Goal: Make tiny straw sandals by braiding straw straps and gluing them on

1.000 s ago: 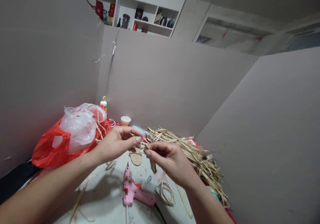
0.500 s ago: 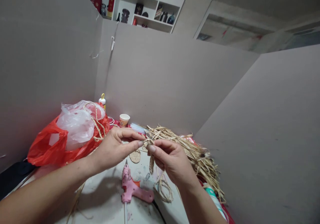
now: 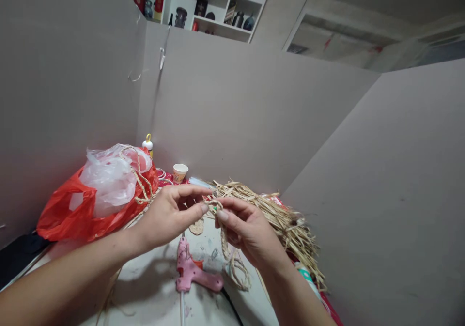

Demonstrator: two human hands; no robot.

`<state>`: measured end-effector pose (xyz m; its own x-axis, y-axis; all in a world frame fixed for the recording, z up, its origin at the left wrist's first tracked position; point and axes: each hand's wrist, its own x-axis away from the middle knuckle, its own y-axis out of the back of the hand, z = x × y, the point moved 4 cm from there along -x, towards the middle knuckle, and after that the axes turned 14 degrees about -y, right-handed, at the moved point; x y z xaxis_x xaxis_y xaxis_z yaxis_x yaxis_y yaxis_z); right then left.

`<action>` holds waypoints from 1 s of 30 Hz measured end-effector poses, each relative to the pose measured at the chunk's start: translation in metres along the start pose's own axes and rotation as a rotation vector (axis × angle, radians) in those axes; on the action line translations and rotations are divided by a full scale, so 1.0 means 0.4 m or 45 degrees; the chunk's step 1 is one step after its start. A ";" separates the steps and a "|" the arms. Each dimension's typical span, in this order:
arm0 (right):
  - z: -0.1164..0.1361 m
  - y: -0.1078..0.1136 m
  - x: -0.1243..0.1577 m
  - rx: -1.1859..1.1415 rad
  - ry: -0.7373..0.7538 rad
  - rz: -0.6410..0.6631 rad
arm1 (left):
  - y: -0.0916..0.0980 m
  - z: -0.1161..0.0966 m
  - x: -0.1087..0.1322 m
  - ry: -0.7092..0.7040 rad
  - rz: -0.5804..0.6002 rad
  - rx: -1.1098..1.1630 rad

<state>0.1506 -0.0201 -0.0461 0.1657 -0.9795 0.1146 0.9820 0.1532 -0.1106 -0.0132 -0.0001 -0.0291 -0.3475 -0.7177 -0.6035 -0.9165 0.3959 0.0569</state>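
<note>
Head view: who holds what?
"Right fingers (image 3: 231, 221) pinch one straw braid (image 3: 224, 240); left fingers (image 3: 192, 214), thumb and forefinger parted, meet its other end, though whether they grip I cannot tell."
"Its axis?"
"Short bridge between both, then hanging from the right, the nearer, toward the surface (image 3: 148, 292)."
"And outward, counted?"
"One loose coil (image 3: 242, 286), perhaps its tail; one pink glue gun (image 3: 189, 271); at least one oval woven piece (image 3: 196, 227); one paper cup (image 3: 180, 173); one straw bundle (image 3: 278, 219), rightward."
</note>
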 end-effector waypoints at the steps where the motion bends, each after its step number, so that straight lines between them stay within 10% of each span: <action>1: 0.002 0.001 0.003 -0.011 -0.033 0.039 | 0.000 0.000 -0.001 0.017 0.031 -0.008; 7: 0.004 0.043 0.009 -0.316 -0.122 0.223 | -0.003 0.018 -0.007 0.231 0.030 0.138; 11: -0.040 0.102 -0.007 -0.398 -0.089 0.025 | -0.011 0.072 -0.005 0.527 -0.100 0.502; 15: -0.141 0.114 -0.008 0.256 -0.159 -0.148 | -0.009 0.124 -0.008 0.736 -0.283 0.670; 21: -0.227 0.034 0.057 1.539 -0.072 0.027 | 0.006 0.156 -0.026 0.742 -0.470 0.717; 30: -0.264 -0.022 0.059 1.977 0.067 -0.034 | 0.038 0.158 -0.031 0.563 -0.530 0.649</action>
<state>0.1362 -0.0584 -0.1466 0.1767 -0.9823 0.0625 0.1168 0.0839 0.9896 -0.0104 0.0511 -0.0708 -0.1406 -0.9831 -0.1171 -0.8221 0.1819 -0.5394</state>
